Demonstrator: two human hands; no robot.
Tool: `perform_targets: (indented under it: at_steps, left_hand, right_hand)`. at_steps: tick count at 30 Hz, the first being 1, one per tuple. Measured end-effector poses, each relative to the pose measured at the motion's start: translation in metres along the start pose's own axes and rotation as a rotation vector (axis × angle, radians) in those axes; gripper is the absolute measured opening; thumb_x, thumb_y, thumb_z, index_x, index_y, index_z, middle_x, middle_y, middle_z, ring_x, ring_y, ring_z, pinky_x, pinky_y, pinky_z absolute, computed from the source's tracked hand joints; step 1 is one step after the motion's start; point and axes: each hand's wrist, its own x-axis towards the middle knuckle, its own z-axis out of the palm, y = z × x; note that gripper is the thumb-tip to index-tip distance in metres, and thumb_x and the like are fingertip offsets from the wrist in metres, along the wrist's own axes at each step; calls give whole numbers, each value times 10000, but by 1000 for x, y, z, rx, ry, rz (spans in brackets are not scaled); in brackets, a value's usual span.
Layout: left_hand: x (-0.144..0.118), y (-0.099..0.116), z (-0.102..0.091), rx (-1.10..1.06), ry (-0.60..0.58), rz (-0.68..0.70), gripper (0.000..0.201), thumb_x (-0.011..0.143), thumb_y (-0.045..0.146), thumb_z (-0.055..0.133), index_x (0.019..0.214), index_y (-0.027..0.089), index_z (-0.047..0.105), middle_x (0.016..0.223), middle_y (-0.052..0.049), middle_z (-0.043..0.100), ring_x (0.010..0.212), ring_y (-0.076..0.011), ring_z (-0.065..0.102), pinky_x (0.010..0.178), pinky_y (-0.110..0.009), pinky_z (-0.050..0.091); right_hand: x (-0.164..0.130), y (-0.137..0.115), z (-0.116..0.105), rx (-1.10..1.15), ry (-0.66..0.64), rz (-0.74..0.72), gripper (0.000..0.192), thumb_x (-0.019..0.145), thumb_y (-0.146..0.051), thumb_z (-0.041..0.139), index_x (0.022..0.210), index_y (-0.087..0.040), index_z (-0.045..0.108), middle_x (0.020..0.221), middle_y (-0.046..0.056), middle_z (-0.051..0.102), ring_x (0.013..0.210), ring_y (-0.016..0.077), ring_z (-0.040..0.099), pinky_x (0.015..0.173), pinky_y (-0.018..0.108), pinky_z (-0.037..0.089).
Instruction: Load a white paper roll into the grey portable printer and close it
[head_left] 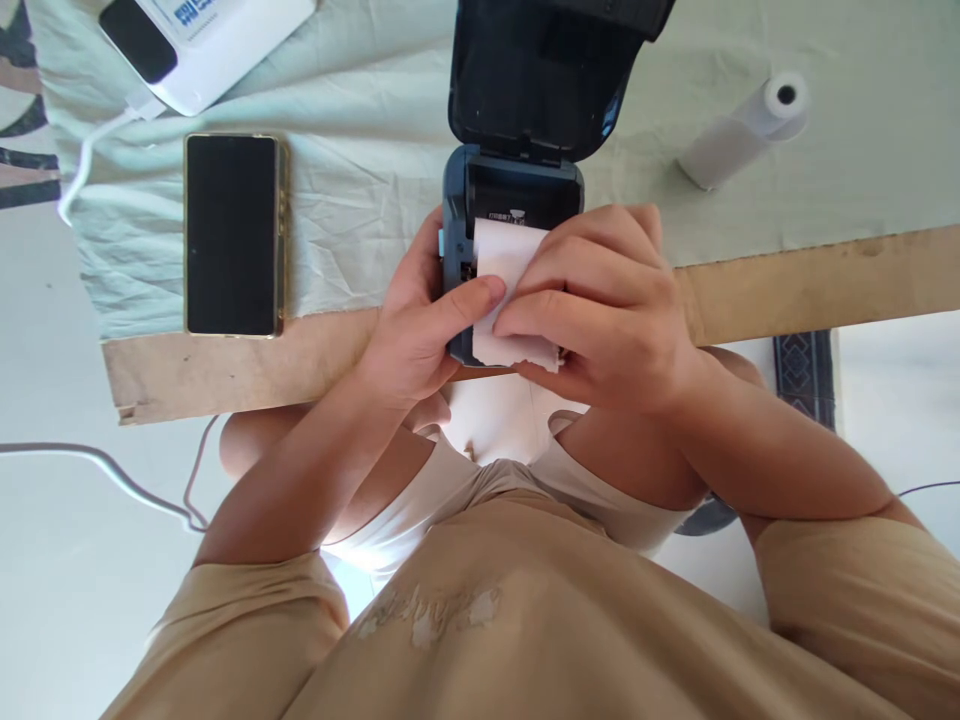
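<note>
Our left hand [420,320] and right hand [600,300] pinch the white paper strip [504,262] over the open dark printer [517,180]; its small label is unreadable. Left of the printer lies a black phone [232,235].

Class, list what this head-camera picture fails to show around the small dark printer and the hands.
- Dark blue thermal printer: front body hidden by left hand and right hand.
- White paper strip: roll underneath hidden.
- Printer's lettering: too small.
- White device: cut by top edge.
</note>
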Motion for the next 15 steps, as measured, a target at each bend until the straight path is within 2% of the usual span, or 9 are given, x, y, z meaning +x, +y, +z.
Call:
perform_targets:
  at_steps: [1,2,4,7,9,10,12,15]
  left_hand:
    - [0,0,-1,5,9,1,436,797,486,833,1161,324,656,972,2,728,1161,-318,667,810,-410,546]
    - [-1,0,0,5,17,3,431,799,460,837,1163,317,656,983,0,730,1111,-305,679,803,-406,545]
    - [-3,3,3,11,36,-43,425,800,381,843,1171,302,652,1032,-11,739,1136,-307,673,858,-414,552]
    - [-4,10,11,-1,30,-49,476,719,357,887,1129,300,651,962,-6,732,1055,-283,685,787,-374,564]
    - [-5,15,16,11,35,-61,487,703,314,881,1131,295,649,940,-2,723,984,-255,702,750,-350,572]
    - [-5,17,18,24,46,-77,496,703,278,870,1145,289,645,946,-5,721,980,-252,713,762,-350,579]
    - [-6,20,21,47,79,-98,530,695,228,853,1177,280,638,968,-17,719,1027,-274,731,820,-373,593]
    - [-7,20,19,64,96,-109,547,685,229,853,1184,278,636,975,-28,726,1096,-311,735,868,-396,603]
  right_hand:
    - [1,1,-2,33,-26,-7,76,920,-290,656,858,-281,613,854,-37,715,908,194,665,755,418,412]
    - [1,4,-5,81,-27,-17,121,925,-391,651,886,-280,619,880,-15,707,905,211,664,774,435,437]
    - [3,14,-13,146,36,11,235,904,-517,637,957,-288,649,921,20,669,916,230,649,820,452,497]
    - [3,33,-21,126,174,254,286,889,-466,684,1144,-338,689,1192,33,645,1122,247,635,880,413,537]
    - [2,44,-20,228,182,401,419,919,-446,688,1330,-409,616,1433,-12,583,1255,251,628,889,381,544]
    - [1,48,-18,346,165,424,477,940,-471,668,1403,-450,550,1484,-39,567,1243,239,651,882,372,553]
    - [-1,51,-13,553,149,468,480,980,-526,603,1446,-498,491,1460,-63,590,1155,215,685,900,380,575]
    - [0,48,-9,573,142,459,354,956,-527,629,1305,-462,632,1300,-29,639,1160,219,647,883,366,585]
